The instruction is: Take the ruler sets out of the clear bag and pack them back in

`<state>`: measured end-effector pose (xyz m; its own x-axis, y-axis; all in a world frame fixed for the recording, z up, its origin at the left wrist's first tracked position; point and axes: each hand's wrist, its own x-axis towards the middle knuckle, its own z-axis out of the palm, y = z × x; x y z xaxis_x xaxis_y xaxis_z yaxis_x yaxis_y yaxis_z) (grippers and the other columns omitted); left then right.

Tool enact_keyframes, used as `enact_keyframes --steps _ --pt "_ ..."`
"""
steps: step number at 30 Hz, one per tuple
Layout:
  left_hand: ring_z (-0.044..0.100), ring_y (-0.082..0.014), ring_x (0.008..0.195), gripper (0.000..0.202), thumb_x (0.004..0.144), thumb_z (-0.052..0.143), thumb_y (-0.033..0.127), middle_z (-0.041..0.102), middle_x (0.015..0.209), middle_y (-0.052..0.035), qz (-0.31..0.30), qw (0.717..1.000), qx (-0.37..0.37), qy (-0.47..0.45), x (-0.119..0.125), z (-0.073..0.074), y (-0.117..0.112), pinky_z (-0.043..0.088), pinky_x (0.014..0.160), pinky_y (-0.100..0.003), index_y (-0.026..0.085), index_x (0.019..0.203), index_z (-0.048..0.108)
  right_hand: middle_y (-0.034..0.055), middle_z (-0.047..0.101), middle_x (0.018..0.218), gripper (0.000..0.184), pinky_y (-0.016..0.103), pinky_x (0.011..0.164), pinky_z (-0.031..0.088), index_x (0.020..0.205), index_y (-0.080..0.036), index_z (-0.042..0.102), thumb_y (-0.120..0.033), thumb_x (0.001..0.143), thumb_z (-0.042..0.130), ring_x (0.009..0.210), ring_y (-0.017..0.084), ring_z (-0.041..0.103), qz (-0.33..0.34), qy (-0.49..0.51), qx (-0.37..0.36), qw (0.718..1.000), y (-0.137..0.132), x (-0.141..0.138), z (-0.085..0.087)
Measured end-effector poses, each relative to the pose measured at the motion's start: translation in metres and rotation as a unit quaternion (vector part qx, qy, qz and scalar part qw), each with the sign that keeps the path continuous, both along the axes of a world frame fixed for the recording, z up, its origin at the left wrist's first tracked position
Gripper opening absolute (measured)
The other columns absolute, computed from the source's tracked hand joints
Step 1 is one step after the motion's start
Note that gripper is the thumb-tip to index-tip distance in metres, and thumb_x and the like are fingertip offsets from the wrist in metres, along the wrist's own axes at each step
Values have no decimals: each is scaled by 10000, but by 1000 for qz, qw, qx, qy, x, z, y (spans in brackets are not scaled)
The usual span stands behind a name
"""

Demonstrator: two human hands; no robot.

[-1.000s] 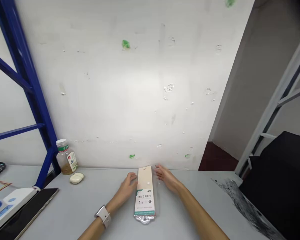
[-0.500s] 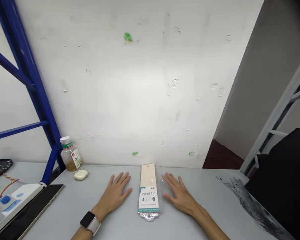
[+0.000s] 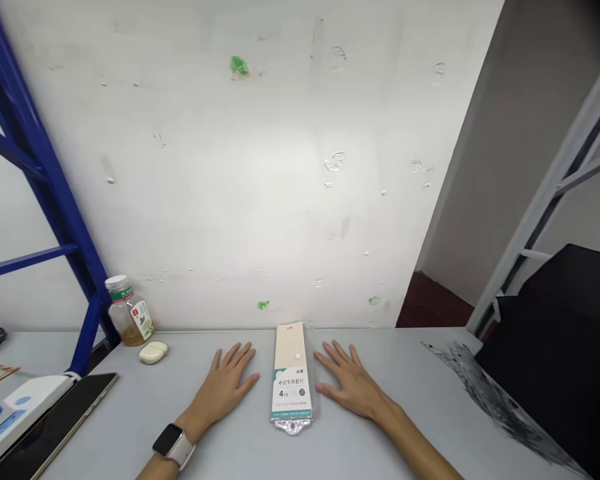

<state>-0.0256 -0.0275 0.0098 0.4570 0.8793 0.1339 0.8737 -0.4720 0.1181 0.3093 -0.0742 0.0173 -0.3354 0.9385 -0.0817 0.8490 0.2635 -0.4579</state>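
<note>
A ruler set in a flat clear package (image 3: 291, 373), with a cream, white and teal card, lies on the grey table between my hands. Its hanging tab points toward me and its far end reaches near the wall. To its left, my left hand (image 3: 225, 387) rests palm down with fingers spread, a watch (image 3: 170, 441) on the wrist. On the other side, my right hand (image 3: 347, 380) lies flat and spread, its thumb and index finger close to the package's clear edge. Whether they touch that edge I cannot tell. Neither hand holds anything.
A jar (image 3: 130, 313) with a white lid and a cream earphone case (image 3: 153, 352) stand at the back left. Nearer are a dark phone or tablet (image 3: 55, 427) and a white power strip (image 3: 27, 410). A blue frame (image 3: 55, 180) rises left; a black object (image 3: 555, 360) sits right.
The whole view has shifted slightly, so things appear a little farther left. Both hands stay flat beside the package, which lies in the same place.
</note>
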Motion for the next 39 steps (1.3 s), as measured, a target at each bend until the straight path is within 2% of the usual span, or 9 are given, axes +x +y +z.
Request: enact_keyframes --steps 7,17,28,33,39 --pt "293 -291 1431 576 956 324 598 359 1548 -21 -10 1000 -3 -21 -3 -4 3 159 1167 -547 318 1453 403 -47 114 1610 723 522 1192 -82 1488 -389 264 -712 861 421 1491 280 18 -2 53 14 999 0 2 -3" --pt "318 -289 1420 570 953 339 596 384 1535 -9 -8 1000 12 -16 -3 -6 4 190 1163 -540 328 1452 403 -40 113 1612 730 514 1190 -93 1491 -376 262 -715 862 413 1492 275 15 -3 50 13 999 0 2 -3" --pt "286 -304 1432 600 949 329 611 345 1552 -21 -1 1000 -20 -21 -3 -5 5 153 1165 -572 306 1462 392 -54 104 1611 722 517 1195 -82 1490 -385 259 -704 864 423 1492 273 14 -2 61 12 998 1 3 -3" --pt "288 -286 1433 576 954 336 596 345 1554 -14 -10 999 -7 -30 -5 -7 4 139 1175 -540 323 1459 393 -65 126 1607 702 513 1197 -83 1483 -398 280 -687 864 444 1491 281 38 -7 70 19 997 2 4 -8" --pt "269 -285 1441 595 954 318 605 329 1560 -19 2 1000 -23 -20 -2 -2 1 131 1176 -545 313 1470 372 -73 120 1608 696 515 1202 -71 1482 -400 281 -687 867 438 1490 284 42 -7 70 18 997 3 5 -11"
